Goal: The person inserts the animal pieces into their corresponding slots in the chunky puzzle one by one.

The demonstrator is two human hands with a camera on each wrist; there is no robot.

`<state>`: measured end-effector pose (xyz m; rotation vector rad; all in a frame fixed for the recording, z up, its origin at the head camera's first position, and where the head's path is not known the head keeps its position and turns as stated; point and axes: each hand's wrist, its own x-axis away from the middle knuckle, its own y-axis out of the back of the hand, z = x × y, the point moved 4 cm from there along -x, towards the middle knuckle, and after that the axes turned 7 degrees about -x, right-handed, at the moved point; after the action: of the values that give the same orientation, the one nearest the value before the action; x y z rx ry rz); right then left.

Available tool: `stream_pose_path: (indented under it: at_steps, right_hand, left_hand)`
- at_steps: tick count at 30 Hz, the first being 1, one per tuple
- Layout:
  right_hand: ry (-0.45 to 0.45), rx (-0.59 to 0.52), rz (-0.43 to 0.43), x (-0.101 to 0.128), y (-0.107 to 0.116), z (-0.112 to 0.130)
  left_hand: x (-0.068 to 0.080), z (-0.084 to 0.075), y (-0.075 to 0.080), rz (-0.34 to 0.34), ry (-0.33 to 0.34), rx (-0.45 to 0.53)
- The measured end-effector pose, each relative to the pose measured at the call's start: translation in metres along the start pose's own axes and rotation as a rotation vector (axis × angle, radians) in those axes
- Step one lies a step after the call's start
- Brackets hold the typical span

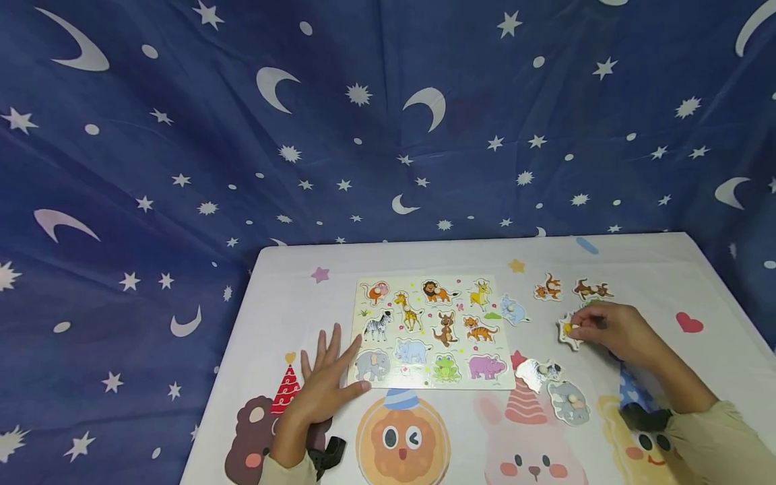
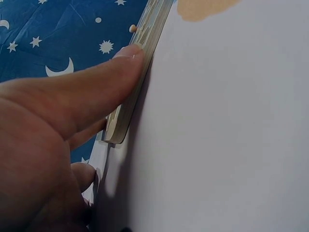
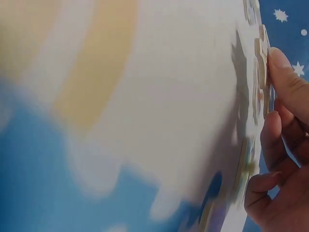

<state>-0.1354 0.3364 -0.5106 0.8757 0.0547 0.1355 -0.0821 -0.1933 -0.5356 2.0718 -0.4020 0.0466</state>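
Note:
An animal puzzle board (image 1: pixel 397 385) lies on the table with pictures of a lion, zebra, frog and others. Fingers spread, my left hand (image 1: pixel 326 387) rests at its lower left corner; in the left wrist view the thumb (image 2: pixel 104 82) presses the board's edge. To the right of the board, my right hand (image 1: pixel 618 333) pinches a white-edged puzzle piece with yellow on it (image 1: pixel 565 335), its picture largely covered by the fingers. In the right wrist view this piece (image 3: pixel 263 60) stands edge-on beside the thumb, above its shadow.
Loose pieces lie right of the board: a tiger (image 1: pixel 548 289), a kangaroo (image 1: pixel 591 290), a blue rhino (image 1: pixel 512 310), a zebra (image 1: pixel 533 372) and an elephant (image 1: pixel 568 404). A green piece (image 1: pixel 589 304) shows partly behind the right hand. A starry blue curtain (image 1: pixel 388 135) hangs behind the table.

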Motion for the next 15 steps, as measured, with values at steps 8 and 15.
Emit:
stream_pose_path:
  at_steps: [8,15]
  right_hand:
    - [0.098,-0.034,-0.022,-0.018,-0.014,0.016]
    - [0.189,-0.096,-0.013,-0.034,-0.026,0.038]
  left_hand:
    - [0.000,0.001,-0.001,-0.011,-0.002,0.014]
    - [0.000,0.001,-0.001,-0.010,-0.004,0.001]
